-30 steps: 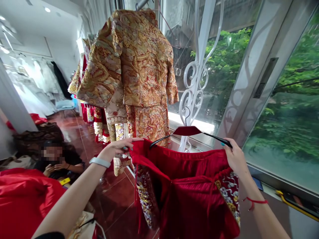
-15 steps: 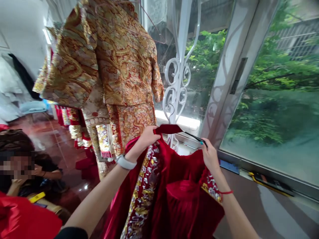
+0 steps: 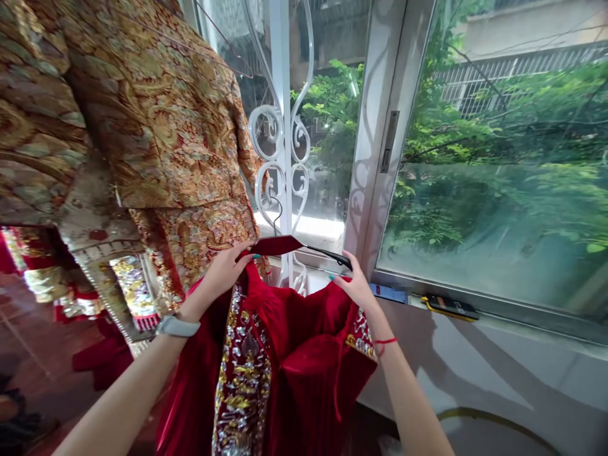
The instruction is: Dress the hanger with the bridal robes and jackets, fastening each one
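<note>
A deep red velvet garment (image 3: 308,367) with a gold and silver sequined strip (image 3: 242,373) hangs between my hands. My left hand (image 3: 223,275) is closed on its upper left part, at the left end of a dark clothes hanger (image 3: 323,253). Red cloth covers that half of the hanger. The bare right arm of the hanger ends in my right hand (image 3: 357,290), whose fingers pinch its tip near the garment's right shoulder. The thin hook of the hanger stands up in front of a white scrolled metal stand (image 3: 285,145).
A gold and red brocade jacket (image 3: 180,139) hangs close on the left, with sequined pieces below it. Windows (image 3: 475,190) fill the right side. A blue flat object (image 3: 387,292) and a black and yellow object (image 3: 451,306) lie on the sill.
The view has swung right, so the brocade jacket sits further left and the seated person is mostly out of view. Both hands remain at the hanger's ends.
</note>
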Tool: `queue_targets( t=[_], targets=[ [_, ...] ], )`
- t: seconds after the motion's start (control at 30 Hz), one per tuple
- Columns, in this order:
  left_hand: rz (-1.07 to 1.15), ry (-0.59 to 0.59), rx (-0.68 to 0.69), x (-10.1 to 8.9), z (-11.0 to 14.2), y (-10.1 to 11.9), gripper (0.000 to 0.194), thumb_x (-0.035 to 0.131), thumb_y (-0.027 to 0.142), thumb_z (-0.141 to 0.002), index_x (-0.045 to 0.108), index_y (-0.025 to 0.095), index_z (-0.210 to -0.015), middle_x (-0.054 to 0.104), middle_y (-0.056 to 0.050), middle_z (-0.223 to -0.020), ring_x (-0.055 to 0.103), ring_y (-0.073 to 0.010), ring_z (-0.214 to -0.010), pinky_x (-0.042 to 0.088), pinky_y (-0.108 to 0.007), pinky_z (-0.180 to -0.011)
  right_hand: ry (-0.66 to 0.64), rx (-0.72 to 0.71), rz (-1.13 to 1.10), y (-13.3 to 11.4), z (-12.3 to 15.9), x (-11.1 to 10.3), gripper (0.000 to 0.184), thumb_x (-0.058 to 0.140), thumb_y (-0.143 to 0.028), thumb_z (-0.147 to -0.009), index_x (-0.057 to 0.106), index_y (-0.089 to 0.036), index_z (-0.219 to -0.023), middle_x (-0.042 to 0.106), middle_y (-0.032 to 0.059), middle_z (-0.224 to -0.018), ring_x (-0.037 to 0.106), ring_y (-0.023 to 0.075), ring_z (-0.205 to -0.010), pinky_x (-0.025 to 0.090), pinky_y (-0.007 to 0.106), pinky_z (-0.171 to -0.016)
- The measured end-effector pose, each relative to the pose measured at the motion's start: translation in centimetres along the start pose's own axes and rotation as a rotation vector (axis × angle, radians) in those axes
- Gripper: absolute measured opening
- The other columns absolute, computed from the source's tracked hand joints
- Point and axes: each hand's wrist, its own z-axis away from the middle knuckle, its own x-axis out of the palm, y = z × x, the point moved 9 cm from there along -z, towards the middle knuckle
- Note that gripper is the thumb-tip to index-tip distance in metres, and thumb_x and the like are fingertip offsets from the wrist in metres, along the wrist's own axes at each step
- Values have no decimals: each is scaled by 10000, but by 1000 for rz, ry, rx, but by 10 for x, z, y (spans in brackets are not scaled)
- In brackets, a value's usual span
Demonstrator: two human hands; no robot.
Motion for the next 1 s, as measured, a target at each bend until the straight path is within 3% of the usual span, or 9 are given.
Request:
queue_targets(
  t=[0.07, 0.17, 0.27, 0.37, 0.53, 0.73, 0.87, 0.93, 1.0],
  targets=[
    [68, 4, 0, 3, -4, -8, 551, 416, 449, -867, 602, 118, -1267, 688, -144, -1222, 609, -305, -1152, 429, -419, -1032, -77, 93, -108, 21, 11, -20, 1088, 777, -406, -638, 179, -182, -1518, 688, 36, -908, 646, 193, -722, 525, 359, -739],
    [159, -7, 4, 5, -10, -15, 584, 447, 506, -843, 623, 116, -1239, 688, -146, -1225, 602, -308, -1169, 413, -428, -1055, -107, 202, -127, 52, 23, -59, 1168, 776, -358, -615, 88, -151, -1536, 621, -65, -681, 587, 160, -604, 495, 315, -649],
    [278, -51, 13, 9, -14, -15, 612, 511, 534, -814, 619, 105, -1237, 664, -152, -1266, 587, -313, -1190, 402, -443, -1069, -10, 201, 145, 67, 15, -92, 918, 712, -302, -617, 378, -118, -1451, 547, -95, -571, 497, 135, -540, 433, 278, -594],
    [380, -117, 20, 16, -15, -12, 625, 542, 556, -805, 620, 106, -1230, 669, -149, -1258, 598, -307, -1169, 424, -442, -1052, 182, 150, 375, 57, -10, -103, 603, 655, -280, -611, 659, -96, -1185, 549, -56, -564, 472, 139, -546, 412, 292, -604],
    [366, -107, 21, 15, -15, -16, 666, 562, 591, -780, 630, 96, -1222, 647, -167, -1285, 586, -311, -1181, 404, -463, -1070, 292, 81, 406, 15, -61, -83, 381, 597, -267, -643, 750, -104, -950, 664, 48, -685, 555, 176, -639, 433, 310, -656],
    [297, -25, 24, 9, -11, -6, 520, 534, 452, -816, 647, 117, -1197, 679, -141, -1242, 611, -301, -1141, 422, -463, -1055, 319, -41, 454, -86, -103, -60, 284, 630, -199, -636, 762, -180, -887, 670, 25, -696, 588, 190, -690, 451, 320, -707],
    [315, 18, 44, 11, -2, 13, 431, 510, 368, -845, 654, 125, -1170, 712, -119, -1177, 646, -277, -1082, 469, -418, -1005, 264, -233, 461, -147, -77, 1, 316, 565, -119, -699, 717, -184, -968, 678, 64, -860, 620, 225, -824, 485, 379, -828],
    [296, 55, 40, 11, 4, 16, 414, 488, 354, -871, 642, 131, -1182, 706, -119, -1187, 644, -270, -1091, 473, -410, -996, 131, -325, 463, -151, -44, 45, 409, 486, -70, -737, 664, -189, -1086, 649, 94, -990, 620, 237, -899, 491, 411, -879],
    [255, 68, 27, 12, 8, 13, 409, 472, 353, -892, 623, 144, -1209, 699, -117, -1201, 639, -267, -1104, 472, -408, -993, 23, -340, 502, -133, -9, 76, 593, 434, -13, -719, 564, -208, -1265, 584, 122, -1134, 605, 253, -979, 497, 431, -899]
  ],
)
